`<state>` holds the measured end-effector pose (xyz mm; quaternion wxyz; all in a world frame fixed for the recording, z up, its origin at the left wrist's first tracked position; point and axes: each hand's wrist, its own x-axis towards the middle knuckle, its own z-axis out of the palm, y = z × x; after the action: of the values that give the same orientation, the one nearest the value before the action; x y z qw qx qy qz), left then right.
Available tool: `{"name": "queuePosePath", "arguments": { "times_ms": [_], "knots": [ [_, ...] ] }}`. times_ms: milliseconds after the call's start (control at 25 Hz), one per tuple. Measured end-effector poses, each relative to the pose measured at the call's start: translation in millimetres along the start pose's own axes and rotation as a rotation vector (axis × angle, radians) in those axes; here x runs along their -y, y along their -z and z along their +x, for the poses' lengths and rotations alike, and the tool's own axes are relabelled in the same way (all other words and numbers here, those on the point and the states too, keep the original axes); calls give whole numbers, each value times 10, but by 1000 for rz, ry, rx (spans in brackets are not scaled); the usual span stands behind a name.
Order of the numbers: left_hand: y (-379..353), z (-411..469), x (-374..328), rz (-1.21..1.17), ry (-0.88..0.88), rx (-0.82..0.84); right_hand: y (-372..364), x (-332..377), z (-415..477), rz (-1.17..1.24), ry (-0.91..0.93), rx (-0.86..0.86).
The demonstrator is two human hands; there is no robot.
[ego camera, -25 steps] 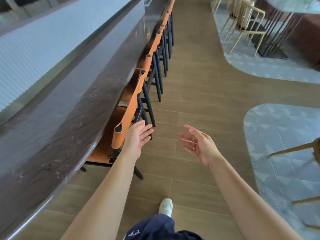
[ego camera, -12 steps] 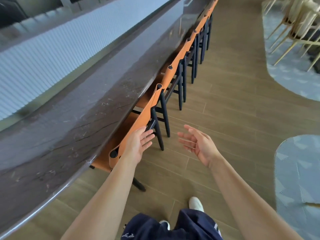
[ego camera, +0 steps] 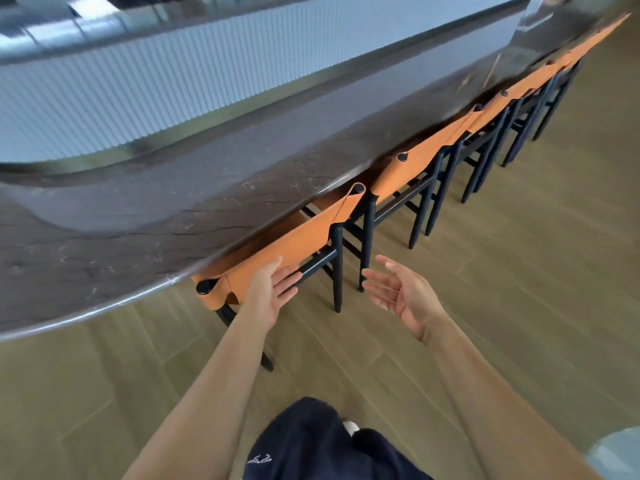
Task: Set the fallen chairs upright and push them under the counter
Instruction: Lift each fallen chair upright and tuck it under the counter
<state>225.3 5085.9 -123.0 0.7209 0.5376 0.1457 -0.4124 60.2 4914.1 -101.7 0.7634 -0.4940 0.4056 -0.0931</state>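
Dark counter (ego camera: 214, 188) above wood floor (ego camera: 485, 271); orange chairs (ego camera: 287, 244) tucked beneath.

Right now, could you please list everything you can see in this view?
Counter: one, dark brown stone top, across the left and upper frame.
Ribbed panel: one, pale white, behind the counter.
Chairs: at least four, orange backrests on black frames, upright in a row tucked under the counter's edge.
Floor: brown wood-look planks.
Shorts: one pair, navy, bottom centre.
Shoe: one, white, beside the shorts.
Left hand: one, open, fingers at the nearest chair's backrest.
Right hand: one, open, in the air, holding nothing.
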Motion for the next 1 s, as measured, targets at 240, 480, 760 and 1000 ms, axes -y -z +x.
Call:
{"name": "queuePosePath", "arguments": {
  "times_ms": [240, 480, 760, 1000],
  "knots": [
    [93, 126, -91, -150, -56, -158, -214, 196, 422, -47, -45, 122],
    [176, 356, -299, -368, 24, -236, -599, 338, 953, 3, -177, 138],
    [147, 590, -301, -498, 86, -346, -827, 391, 1473, -4, -302, 131],
    [116, 898, -298, -646, 51, -492, -842, 555, 2014, -9, -402, 95]
  ]
}}
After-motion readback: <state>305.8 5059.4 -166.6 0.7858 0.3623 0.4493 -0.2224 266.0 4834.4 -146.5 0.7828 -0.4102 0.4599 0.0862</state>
